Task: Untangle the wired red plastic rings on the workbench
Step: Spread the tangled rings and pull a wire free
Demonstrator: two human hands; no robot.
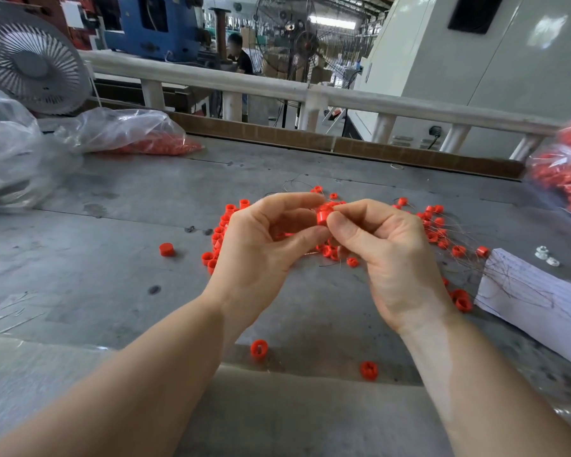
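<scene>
Both hands are raised above the grey workbench [112, 291]. My left hand [264, 245] pinches a red plastic ring [323, 215] between thumb and forefinger. My right hand [383, 252] pinches the same ring from the other side, fingers curled. Beneath and behind the hands lies a tangled pile of red rings [439, 225] joined by thin wires [468, 245]. Single loose rings lie apart at the left [166, 249] and near the front edge [258, 349], [369, 370].
A clear bag of red rings [139, 133] lies at the back left, another bag of rings [564, 173] at the right edge. A white paper sheet [534, 301] lies right of the pile. A grey fan [30, 61] stands back left, behind crumpled plastic [10, 153].
</scene>
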